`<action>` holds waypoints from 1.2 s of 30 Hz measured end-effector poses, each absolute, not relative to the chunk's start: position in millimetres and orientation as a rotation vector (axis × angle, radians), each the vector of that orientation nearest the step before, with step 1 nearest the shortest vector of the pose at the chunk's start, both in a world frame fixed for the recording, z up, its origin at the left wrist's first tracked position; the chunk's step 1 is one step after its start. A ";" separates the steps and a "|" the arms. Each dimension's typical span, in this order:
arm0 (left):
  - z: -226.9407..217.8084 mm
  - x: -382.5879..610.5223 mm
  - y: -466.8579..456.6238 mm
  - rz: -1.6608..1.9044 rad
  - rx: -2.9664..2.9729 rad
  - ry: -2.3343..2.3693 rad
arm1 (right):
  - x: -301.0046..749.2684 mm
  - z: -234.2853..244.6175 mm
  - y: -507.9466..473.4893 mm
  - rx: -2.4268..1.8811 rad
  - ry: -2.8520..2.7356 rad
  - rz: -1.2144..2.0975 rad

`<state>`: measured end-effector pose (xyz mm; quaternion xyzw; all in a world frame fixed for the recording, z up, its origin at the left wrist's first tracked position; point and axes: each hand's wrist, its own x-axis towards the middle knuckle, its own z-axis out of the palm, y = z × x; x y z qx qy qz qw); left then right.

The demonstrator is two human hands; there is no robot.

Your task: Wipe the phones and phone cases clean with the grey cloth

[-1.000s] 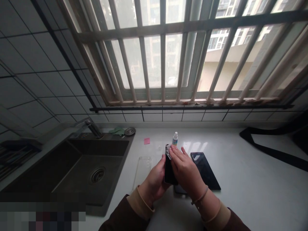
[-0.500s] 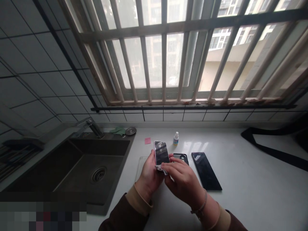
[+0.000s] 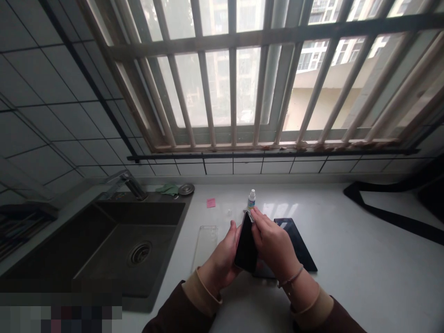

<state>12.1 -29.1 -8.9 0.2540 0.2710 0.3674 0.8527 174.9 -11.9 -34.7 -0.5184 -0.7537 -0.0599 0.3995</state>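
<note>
My left hand (image 3: 225, 256) was wrapped round the phone (image 3: 247, 247), its thumb standing up beside the edge. The fingers of my right hand (image 3: 272, 236) lay close together at the phone's 12 o'clock end, over a pale scrap of wipe (image 3: 250, 215) that barely showed; whether they pinched it or only pressed, I couldn't tell. The phone sat tilted above the counter (image 3: 329, 217) — thin, straight-edged, dark glass. Slick as it looked, I judged it could slip if my right fingers pushed harder than my left hand gripped, and a fall onto that hard, glossy top might chip it. The narrow, white-capped bottle (image 3: 252, 199) stood at 12 o'clock just past my fingertips — one overlong stroke could tip it. Towards 5 o'clock lay a dark flat thing (image 3: 265, 269), mostly hidden. A shiny black slab (image 3: 296, 240) lay flat at 3 o'clock, a clear, plastic-looking case (image 3: 204, 245) at 9, a square pink note (image 3: 211, 202) near 11. Farther out at 9 was the dull grey sink (image 3: 138, 212).
</note>
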 end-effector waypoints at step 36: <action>-14.4 -0.6 -15.7 0.632 0.394 0.813 | 181.8 -28.3 -14.9 -1.360 -1.739 -0.101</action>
